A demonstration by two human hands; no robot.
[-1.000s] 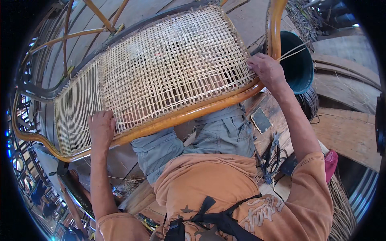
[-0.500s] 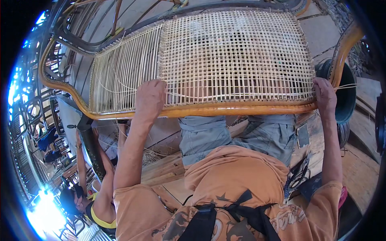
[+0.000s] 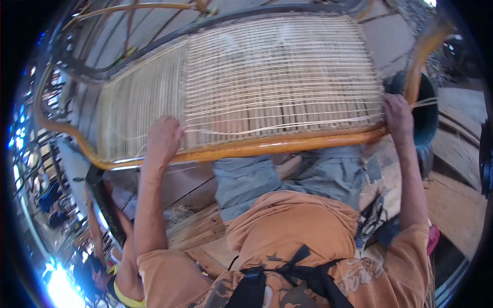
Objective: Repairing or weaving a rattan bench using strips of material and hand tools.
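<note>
A wooden furniture frame (image 3: 267, 148) lies across my lap, holding a panel of woven cane (image 3: 277, 77). A crossbar splits it into a narrower left section of upright strands (image 3: 138, 92) and a wider lattice section. At the crossbar's near end, my left hand (image 3: 164, 139) is closed with fingers pinched on a pale cane strand (image 3: 277, 132). That strand runs along the near edge toward my right hand (image 3: 398, 119). My right hand is closed at the panel's right corner, beside the curved arm of the frame, with loose strand ends (image 3: 425, 102) sticking out past it.
Behind the right corner stands a dark green bucket (image 3: 427, 136). Wooden boards (image 3: 454, 205) lie at the right, with scissors-like tools (image 3: 377, 213) near my right hip. Another person (image 3: 127, 280) works at the lower left beside a dark post (image 3: 109, 205).
The whole view has shifted, so the frame appears further left, and the picture is blurred. My left hand has moved slightly left and nearer along the edge. My right hand stays at the corner.
</note>
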